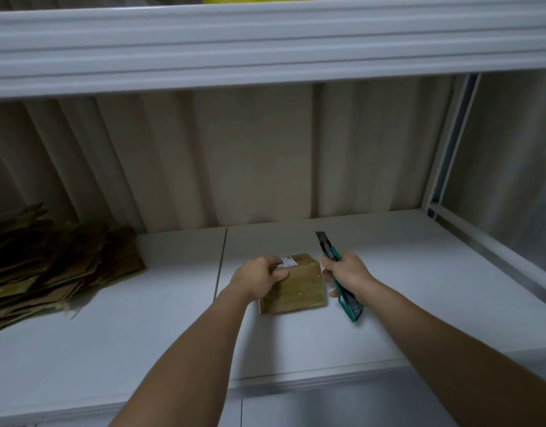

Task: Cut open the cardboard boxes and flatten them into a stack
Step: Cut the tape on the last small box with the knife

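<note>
One small cardboard box (296, 285) sits closed on the white shelf (419, 288), taped shut, a white label (286, 261) on its top — nothing of its inside shows. The left hand (259, 277) has its grip clamped over the box's top left edge. The right hand (347, 272) grips a green utility knife (338, 274) just beside the box, blade out and pointing away. Far left, well apart, lies the stack of flattened cardboard (56, 266) — open shelf all around.

Both forearms are bare, with no sleeves, gloves or jewellery visible.
</note>
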